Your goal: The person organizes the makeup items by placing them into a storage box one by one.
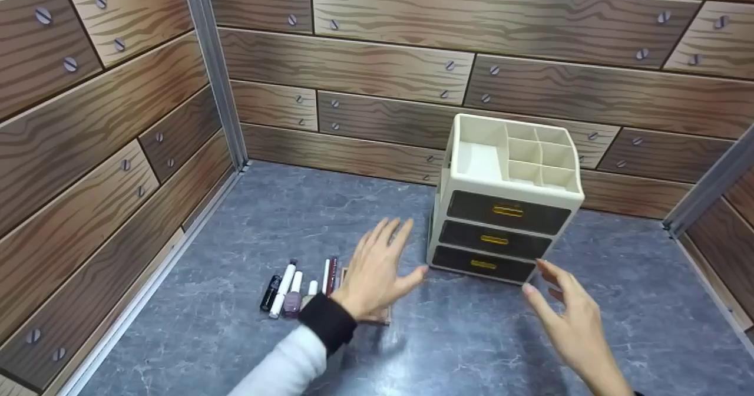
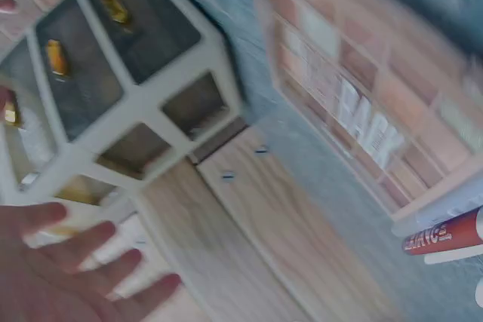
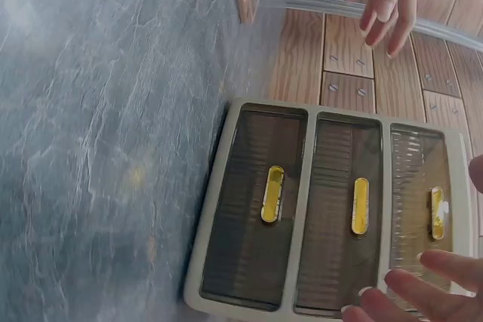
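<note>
My left hand [image 1: 377, 269] hovers with spread, straight fingers over an eyeshadow palette [image 2: 377, 73], hiding much of it in the head view. It holds nothing. Right of it stands a cream cosmetics organizer [image 1: 512, 188] with three dark see-through drawers [image 3: 256, 209], all closed, with gold handles. My right hand [image 1: 568, 319] is at the organizer's lower right front corner, thumb and fingers apart and gently bent, nothing between them. In the right wrist view its fingertips [image 3: 404, 284] overlap the drawer fronts.
Left of the palette lie a black tube [image 1: 271, 293], a white tube [image 1: 283, 290], a purple nail polish bottle [image 1: 293, 303] and a dark red tube [image 1: 333, 272]. The organizer's top has several open compartments [image 1: 480, 159]. Wood-patterned walls [image 1: 353, 66] border the grey marbled surface [image 1: 194, 331].
</note>
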`<move>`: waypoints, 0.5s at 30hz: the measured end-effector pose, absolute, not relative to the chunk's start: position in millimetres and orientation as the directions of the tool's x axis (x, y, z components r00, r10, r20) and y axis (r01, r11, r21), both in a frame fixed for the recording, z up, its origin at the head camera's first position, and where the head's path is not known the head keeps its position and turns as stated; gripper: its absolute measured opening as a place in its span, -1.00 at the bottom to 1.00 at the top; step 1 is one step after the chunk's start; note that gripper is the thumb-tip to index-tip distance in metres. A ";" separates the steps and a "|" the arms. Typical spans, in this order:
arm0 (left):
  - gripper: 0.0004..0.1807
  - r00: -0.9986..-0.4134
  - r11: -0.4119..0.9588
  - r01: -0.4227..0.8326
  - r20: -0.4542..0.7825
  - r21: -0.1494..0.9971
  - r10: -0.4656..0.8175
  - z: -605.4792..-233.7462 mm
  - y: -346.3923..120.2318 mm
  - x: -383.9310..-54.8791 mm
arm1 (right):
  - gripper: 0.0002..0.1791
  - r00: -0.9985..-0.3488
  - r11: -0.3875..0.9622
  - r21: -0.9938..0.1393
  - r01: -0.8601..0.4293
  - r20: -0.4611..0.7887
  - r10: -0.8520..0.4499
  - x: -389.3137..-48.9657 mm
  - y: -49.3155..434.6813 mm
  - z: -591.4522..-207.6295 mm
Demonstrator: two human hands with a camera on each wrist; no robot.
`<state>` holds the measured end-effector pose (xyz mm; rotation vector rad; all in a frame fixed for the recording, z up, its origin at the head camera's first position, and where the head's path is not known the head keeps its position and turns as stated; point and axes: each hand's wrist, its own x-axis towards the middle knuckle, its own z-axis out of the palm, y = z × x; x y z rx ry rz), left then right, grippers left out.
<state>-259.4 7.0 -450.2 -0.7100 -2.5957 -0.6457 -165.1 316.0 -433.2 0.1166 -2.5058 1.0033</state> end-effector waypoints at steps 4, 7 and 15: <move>-0.09 -0.797 0.678 0.586 0.466 0.445 0.383 -436.1 8.7 -287.5 | -0.44 -0.911 0.678 -0.708 -0.197 0.388 0.141 -172.8 313.9 -432.7; -0.07 -0.813 0.608 0.578 0.449 0.544 0.370 -417.3 12.7 -305.5 | -0.51 -0.912 0.599 -0.783 -0.167 0.353 0.208 -179.7 311.7 -430.0; -0.03 -0.890 0.390 0.419 0.285 0.820 0.357 -369.5 22.9 -349.2 | -0.65 -0.952 0.010 -0.980 -0.198 0.195 0.238 -203.0 303.2 -423.7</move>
